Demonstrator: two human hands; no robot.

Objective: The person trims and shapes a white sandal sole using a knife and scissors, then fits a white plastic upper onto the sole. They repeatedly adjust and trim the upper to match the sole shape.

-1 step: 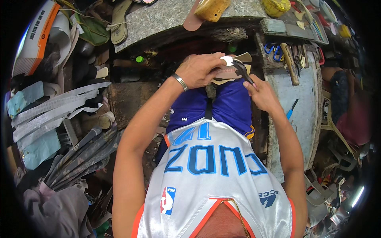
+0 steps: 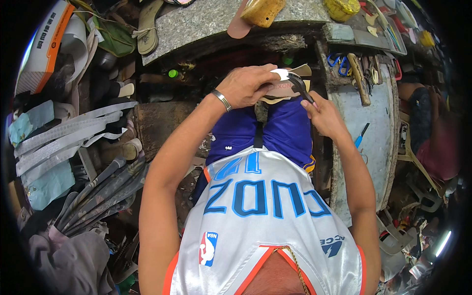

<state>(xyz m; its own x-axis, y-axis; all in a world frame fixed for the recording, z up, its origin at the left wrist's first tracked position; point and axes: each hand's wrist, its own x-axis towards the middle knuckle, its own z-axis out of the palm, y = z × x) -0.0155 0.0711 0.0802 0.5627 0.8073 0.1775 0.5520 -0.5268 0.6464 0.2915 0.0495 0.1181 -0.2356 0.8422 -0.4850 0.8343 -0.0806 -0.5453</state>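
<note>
Sandal sole (image 2: 280,91) held over the lap, worked on with a dark tool (image 2: 299,87).

It is gripped from above by the left hand (image 2: 248,86), fingers closed around it, one fingertip taped white; the tool is clasped in the closed right hand (image 2: 322,114). A firm, steady hold on the sole seems called for. A white-and-orange box (image 2: 42,46) lies far left; a yellow tin (image 2: 341,7) sits on the bench (image 2: 196,24).
</note>
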